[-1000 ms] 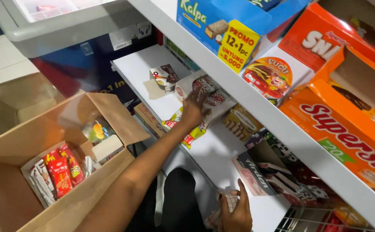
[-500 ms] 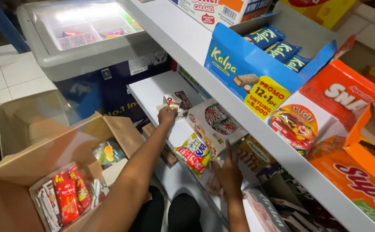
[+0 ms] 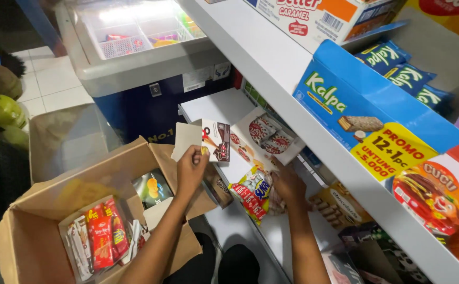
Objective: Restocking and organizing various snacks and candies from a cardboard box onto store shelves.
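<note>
Left hand [image 3: 190, 168] has its fingers pinching a small flat snack carton [image 3: 202, 141], held just above the open cardboard box [image 3: 40, 231]. Right hand [image 3: 287, 184], further from that box, curls its fingers around a yellow-red snack packet [image 3: 251, 192].

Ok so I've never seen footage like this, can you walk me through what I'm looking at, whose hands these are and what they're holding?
This is one picture from a camera worn on a person's head, looking down at their own bare hands in a shop. The left hand lifts a small snack display box by its flap. The right hand grips a bundle of colourful snack packets on the low white shelf. Below left sits an open cardboard carton holding red packets. A chest freezer stands behind, and a blue wafer box sits on the upper shelf.
</note>
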